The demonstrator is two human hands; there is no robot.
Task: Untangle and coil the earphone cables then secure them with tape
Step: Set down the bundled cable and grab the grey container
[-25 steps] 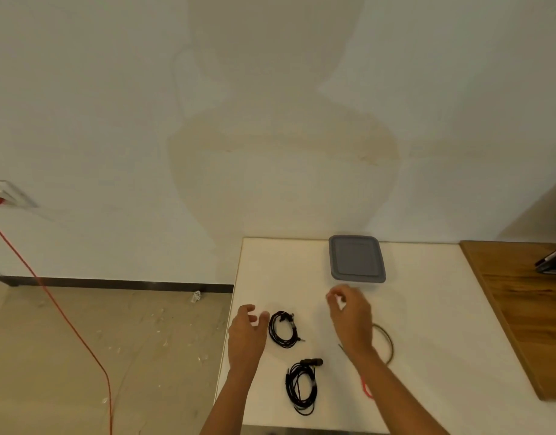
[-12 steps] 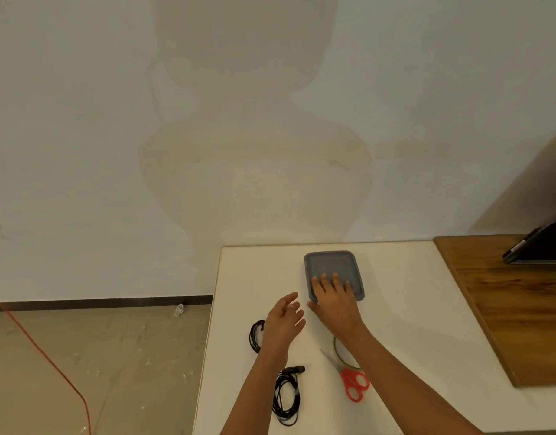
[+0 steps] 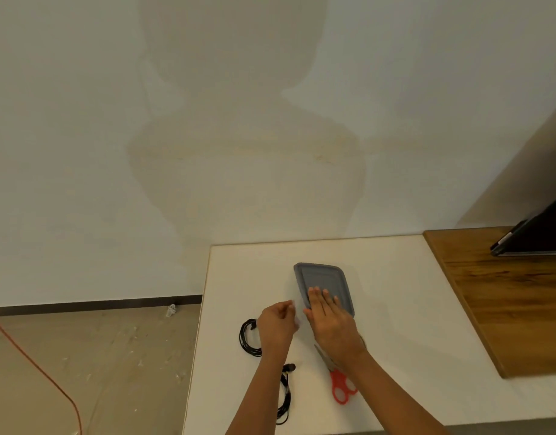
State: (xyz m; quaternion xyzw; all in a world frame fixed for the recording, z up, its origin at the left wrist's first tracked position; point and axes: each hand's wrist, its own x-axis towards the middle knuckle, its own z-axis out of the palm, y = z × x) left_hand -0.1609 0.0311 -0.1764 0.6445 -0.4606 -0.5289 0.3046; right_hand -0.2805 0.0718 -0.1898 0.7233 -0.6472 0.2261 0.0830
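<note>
"Where are the earphone cables?"

"One black earphone coil [image 3: 245, 339] lies near the left edge of the white table [image 3: 411, 309], just beside the left hand [image 3: 278, 324]. The second coil [image 3: 285, 401] is by the front edge, partly under that arm."

"And the hands?"

"The right hand [image 3: 331, 328] lies flat with straight fingers on the grey lid [image 3: 323, 274]. The left fingers are curled, but I can't tell if they hold anything. The red scissors [image 3: 342, 389] stick out from under the right wrist."
</note>
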